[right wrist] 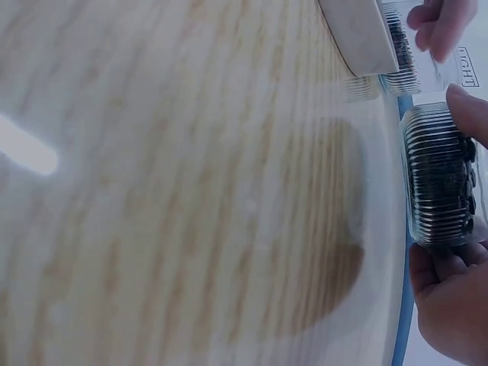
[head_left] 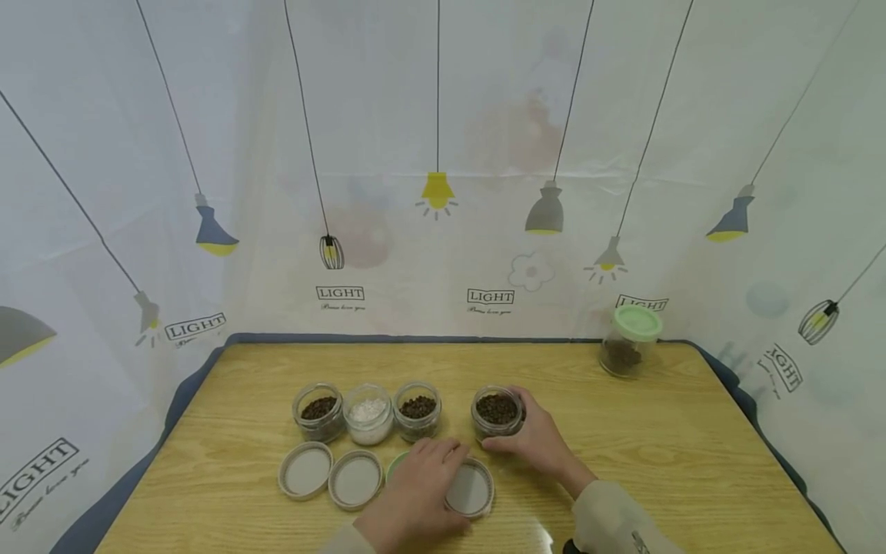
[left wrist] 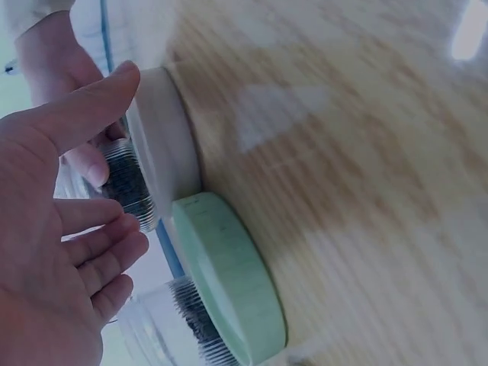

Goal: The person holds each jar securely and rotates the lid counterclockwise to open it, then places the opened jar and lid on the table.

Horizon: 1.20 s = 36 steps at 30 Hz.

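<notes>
My right hand (head_left: 543,442) holds a small glass jar (head_left: 497,410) of dark round grains like peppercorns, thumb on the near side and fingers round the far side. In the right wrist view the jar's ribbed wall (right wrist: 438,175) shows between thumb and fingers. My left hand (head_left: 422,488) is over a pale round lid (head_left: 471,491), its thumb and loosely bent fingers spread around it. From the left wrist, the thumb lies at the edge of this lid (left wrist: 164,137), while the other fingers look apart from it. A green lid (left wrist: 232,282) lies beside it, mostly hidden by my hand in the head view.
Left of the held jar stand open jars of dark grains (head_left: 418,408), white grains (head_left: 368,415) and brown bits (head_left: 318,410). Two pale lids (head_left: 304,469) lie before them. A green-capped jar (head_left: 626,342) stands at the wooden table's (head_left: 657,454) back right, near the curtain.
</notes>
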{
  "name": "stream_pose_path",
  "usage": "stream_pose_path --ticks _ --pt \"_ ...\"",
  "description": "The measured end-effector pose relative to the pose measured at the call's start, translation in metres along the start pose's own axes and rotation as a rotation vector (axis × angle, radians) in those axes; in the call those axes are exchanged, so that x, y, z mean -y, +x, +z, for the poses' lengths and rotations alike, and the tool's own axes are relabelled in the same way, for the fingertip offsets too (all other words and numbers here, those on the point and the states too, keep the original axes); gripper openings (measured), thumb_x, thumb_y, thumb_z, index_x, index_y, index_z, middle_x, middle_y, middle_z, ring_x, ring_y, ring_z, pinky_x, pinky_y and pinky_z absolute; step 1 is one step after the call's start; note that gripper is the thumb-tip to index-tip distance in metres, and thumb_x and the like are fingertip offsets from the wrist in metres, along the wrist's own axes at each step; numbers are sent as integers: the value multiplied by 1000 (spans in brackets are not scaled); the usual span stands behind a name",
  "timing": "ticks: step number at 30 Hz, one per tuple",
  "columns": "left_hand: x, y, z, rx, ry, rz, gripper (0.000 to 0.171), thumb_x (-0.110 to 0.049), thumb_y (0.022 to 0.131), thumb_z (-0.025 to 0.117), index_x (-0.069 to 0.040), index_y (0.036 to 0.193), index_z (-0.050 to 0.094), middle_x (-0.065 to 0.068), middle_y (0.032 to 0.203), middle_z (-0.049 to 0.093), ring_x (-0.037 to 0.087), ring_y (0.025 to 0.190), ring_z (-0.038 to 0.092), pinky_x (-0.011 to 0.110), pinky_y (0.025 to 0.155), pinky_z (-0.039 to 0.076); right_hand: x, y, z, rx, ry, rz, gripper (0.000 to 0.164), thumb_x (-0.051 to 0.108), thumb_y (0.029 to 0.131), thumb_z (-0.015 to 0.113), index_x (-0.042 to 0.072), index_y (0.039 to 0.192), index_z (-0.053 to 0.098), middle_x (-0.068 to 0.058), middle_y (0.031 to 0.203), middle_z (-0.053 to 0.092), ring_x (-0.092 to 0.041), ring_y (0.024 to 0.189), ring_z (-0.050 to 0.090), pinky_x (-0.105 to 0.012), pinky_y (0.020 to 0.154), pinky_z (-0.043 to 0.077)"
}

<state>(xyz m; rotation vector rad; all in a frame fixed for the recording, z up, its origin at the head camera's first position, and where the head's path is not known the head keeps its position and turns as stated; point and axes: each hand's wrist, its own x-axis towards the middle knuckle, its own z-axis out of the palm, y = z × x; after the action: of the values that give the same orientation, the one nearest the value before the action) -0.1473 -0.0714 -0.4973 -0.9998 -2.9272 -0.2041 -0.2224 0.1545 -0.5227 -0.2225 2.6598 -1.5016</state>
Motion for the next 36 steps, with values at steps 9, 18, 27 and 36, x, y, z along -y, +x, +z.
stream_pose_path --ticks 9,18,27,36 --pt "0 -10 -10 -127 -23 71 77 -54 73 79 -13 134 55 0 129 57 19 118 57 39 103 47 5 7 6 6 -9 -45 97 38 62 92 14 142 42 -4 132 58 -22 122 56 -48 106 43" --pt "-1 -17 -6 -231 -95 163 63 -42 75 81 -17 128 59 -5 123 60 13 112 58 35 93 53 12 14 17 41 -22 -74 94 35 62 92 12 141 45 -5 130 60 -22 120 58 -47 103 45" --pt "0 -21 -4 -251 -92 208 60 -42 74 83 -16 124 62 -3 124 61 14 112 61 34 94 53 14 20 26 44 -54 -106 93 34 61 92 10 139 47 -5 126 63 -22 116 60 -46 100 47" --pt "-1 -21 -1 -250 -66 199 58 -43 73 83 -16 121 63 -3 122 63 15 113 62 33 95 53 14 23 30 49 -65 -112 95 32 62 92 8 141 45 -7 127 62 -24 116 60 -47 100 48"
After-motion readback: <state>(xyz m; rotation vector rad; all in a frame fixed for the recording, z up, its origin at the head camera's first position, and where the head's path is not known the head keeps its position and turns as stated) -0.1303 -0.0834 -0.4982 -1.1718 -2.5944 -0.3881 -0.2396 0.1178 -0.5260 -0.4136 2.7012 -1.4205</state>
